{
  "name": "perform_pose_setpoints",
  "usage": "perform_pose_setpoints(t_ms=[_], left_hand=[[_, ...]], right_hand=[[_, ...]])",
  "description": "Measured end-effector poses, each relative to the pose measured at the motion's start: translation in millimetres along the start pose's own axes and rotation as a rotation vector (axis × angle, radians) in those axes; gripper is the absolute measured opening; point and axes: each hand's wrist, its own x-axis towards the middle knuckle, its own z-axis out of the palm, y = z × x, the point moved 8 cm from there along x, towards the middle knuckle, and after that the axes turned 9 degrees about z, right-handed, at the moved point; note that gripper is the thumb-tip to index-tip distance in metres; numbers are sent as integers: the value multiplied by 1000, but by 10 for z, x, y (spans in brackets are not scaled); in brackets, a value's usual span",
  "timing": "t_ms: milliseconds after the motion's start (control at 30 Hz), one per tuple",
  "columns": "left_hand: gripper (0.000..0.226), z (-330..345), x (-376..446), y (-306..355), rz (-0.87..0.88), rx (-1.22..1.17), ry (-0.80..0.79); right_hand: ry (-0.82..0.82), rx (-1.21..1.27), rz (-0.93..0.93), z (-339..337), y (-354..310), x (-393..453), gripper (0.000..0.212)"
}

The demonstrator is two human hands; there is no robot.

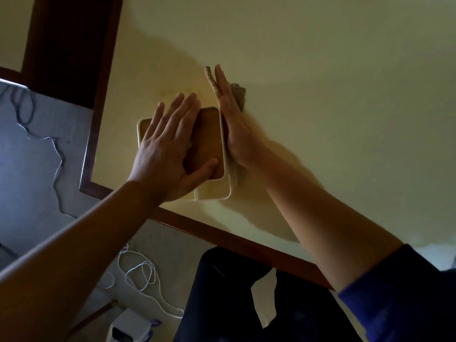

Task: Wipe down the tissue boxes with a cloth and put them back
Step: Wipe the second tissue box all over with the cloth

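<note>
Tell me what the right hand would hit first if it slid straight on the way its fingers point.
Nothing that shows: past the right hand, pressing the cloth against the tissue box side, only bare table lies ahead, though depth is uncertain.

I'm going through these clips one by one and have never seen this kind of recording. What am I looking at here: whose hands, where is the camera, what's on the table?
There is no machine: a person wears a wide-angle camera on the head, looking down at their own bare arms. The single picture is that view. On the cream table with a dark wooden edge stands a tissue box with a brown top and pale rim. The left hand lies flat on the box, steadying it. The right hand, fingers straight, presses a brownish cloth against the box's side; it is blurred. White cables lie on the floor below.
</note>
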Motion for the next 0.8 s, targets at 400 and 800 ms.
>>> perform_pose_setpoints(t_ms=[400,800], left_hand=[[122,245,-220,-81,-1269,-278,258],[108,65,35,-2,-449,-146,103]], right_hand=[[23,-43,19,5,81,-231,51],[-27,112,193,-67,275,-951,50]])
